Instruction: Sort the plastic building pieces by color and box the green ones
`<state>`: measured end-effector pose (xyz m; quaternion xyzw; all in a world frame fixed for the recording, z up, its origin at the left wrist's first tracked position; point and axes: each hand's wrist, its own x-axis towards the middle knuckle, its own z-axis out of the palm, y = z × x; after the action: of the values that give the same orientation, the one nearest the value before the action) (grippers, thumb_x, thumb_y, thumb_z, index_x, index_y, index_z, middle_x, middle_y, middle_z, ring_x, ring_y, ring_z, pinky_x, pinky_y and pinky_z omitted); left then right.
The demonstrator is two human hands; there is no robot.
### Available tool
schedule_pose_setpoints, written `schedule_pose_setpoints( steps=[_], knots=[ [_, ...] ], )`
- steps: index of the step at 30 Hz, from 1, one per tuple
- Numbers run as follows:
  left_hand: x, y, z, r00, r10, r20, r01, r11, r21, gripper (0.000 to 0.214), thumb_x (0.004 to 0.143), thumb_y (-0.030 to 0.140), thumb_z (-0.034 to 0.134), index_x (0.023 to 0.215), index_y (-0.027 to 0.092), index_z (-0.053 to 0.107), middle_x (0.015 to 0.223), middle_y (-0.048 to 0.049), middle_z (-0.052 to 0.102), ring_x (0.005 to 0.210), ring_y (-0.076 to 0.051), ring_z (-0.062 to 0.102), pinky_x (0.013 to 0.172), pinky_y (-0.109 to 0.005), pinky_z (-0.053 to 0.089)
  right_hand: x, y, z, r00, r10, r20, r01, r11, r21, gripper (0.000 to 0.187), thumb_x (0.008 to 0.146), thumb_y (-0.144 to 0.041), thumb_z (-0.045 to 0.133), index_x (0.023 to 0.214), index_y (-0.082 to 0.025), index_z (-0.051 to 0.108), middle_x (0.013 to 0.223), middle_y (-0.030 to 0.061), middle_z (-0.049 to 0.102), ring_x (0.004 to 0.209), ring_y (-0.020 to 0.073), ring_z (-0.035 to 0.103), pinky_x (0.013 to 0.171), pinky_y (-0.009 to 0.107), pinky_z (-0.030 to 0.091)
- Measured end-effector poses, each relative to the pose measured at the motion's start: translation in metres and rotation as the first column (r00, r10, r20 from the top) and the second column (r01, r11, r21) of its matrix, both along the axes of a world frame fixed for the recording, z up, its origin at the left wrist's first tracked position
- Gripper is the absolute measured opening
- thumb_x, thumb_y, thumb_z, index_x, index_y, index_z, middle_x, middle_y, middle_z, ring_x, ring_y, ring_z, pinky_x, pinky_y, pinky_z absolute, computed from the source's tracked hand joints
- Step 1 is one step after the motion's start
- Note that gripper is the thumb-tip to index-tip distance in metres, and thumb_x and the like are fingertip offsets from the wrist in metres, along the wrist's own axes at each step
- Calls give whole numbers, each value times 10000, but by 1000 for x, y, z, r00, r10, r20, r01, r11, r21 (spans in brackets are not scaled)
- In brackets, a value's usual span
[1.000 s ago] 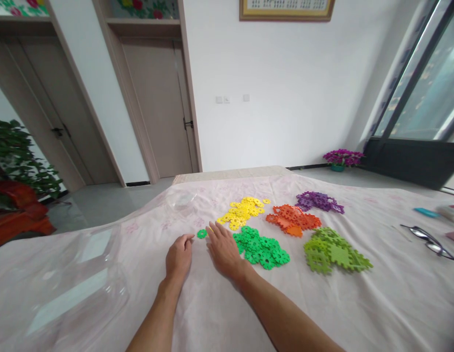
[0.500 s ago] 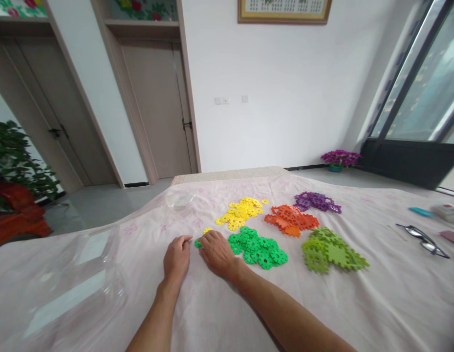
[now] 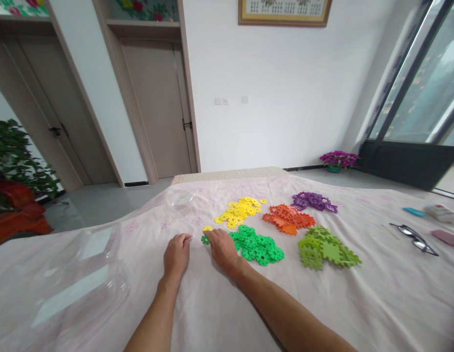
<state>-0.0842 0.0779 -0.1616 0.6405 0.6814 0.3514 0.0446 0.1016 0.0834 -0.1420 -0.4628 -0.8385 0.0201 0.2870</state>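
My right hand [image 3: 224, 249] is low over the cloth, left of the heap of green flower-shaped plastic discs [image 3: 258, 244]. Its fingertips are closed on a single green disc [image 3: 205, 240], which shows at their left side. A lone yellow disc [image 3: 207, 228] lies just beyond those fingertips, apart from the yellow heap [image 3: 240, 212]. To the left, my left hand [image 3: 176, 254] rests on the cloth with fingers curled in and nothing visible in them. A gap of cloth separates it from the green disc.
Orange [image 3: 288, 218], purple [image 3: 314, 201] and lime-green [image 3: 327, 248] heaps of plastic pieces lie to the right. Eyeglasses [image 3: 414, 238] are farther right. Clear plastic containers [image 3: 117, 286] stand on the left, and a small clear one [image 3: 182, 199] sits toward the back of the tablecloth [image 3: 208, 313].
My right hand has shifted slightly right, and the single green disc has moved with it, showing more fully. My left hand has stayed nearly in place.
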Motion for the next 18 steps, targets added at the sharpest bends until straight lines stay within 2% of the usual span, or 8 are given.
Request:
schedule_pose_setpoints(
  steps=[3, 5, 8, 11, 14, 18],
  knots=[
    [2, 0, 1, 996, -22, -87, 22, 1000, 6, 288, 892, 194, 447, 1048, 211, 689, 1077, -61, 697, 1024, -197, 616, 938, -319, 455, 23, 1, 7, 978, -41, -206, 31, 998, -54, 327, 955, -169, 431, 1183, -204, 663, 1095, 77, 714, 1020, 200, 629, 914, 299, 445],
    [4, 0, 1, 988, -54, -147, 54, 999, -6, 310, 900, 224, 454, 1119, 201, 671, 1143, -72, 684, 1068, -202, 604, 985, -332, 434, 48, 2, 14, 958, -60, -282, 33, 995, -99, 310, 958, -226, 427, 1107, -211, 699, 1099, 63, 726, 1035, 202, 643, 938, 305, 447],
    [10, 2, -2, 960, -142, -242, 133, 990, -53, 408, 917, 326, 471, 1277, 180, 597, 1321, -96, 615, 1227, -212, 539, 1084, -342, 361, 97, 2, 22, 936, -157, -314, 129, 986, -110, 365, 968, -350, 396, 1054, -211, 722, 1097, 76, 728, 1051, 228, 643, 959, 341, 444],
    [21, 8, -6, 928, -174, -329, 129, 980, -154, 583, 915, 454, 465, 1427, 174, 466, 1475, -134, 486, 1385, -262, 401, 1152, -402, 265, 143, -1, 18, 919, -264, -293, 240, 964, -117, 460, 968, -439, 350, 1059, -192, 726, 1127, 106, 715, 1082, 259, 626, 989, 381, 425],
    [40, 19, -6, 907, -179, -380, 78, 961, -267, 693, 907, 540, 429, 1506, 200, 351, 1560, -157, 356, 1455, -309, 286, 1169, -473, 194, 170, -5, 5, 914, -263, -309, 204, 956, -211, 528, 958, -506, 332, 1085, -171, 719, 1151, 111, 706, 1102, 275, 619, 1004, 385, 422],
    [69, 45, -3, 885, -234, -403, 84, 931, -355, 815, 890, 643, 360, 1555, 196, 212, 1598, -188, 252, 1488, -324, 195, 1167, -491, 154, 177, -6, -8, 874, -224, -432, 93, 948, -304, 573, 945, -572, 332, 1133, -173, 698, 1186, 98, 693, 1121, 280, 610, 1005, 379, 425]
  ],
)
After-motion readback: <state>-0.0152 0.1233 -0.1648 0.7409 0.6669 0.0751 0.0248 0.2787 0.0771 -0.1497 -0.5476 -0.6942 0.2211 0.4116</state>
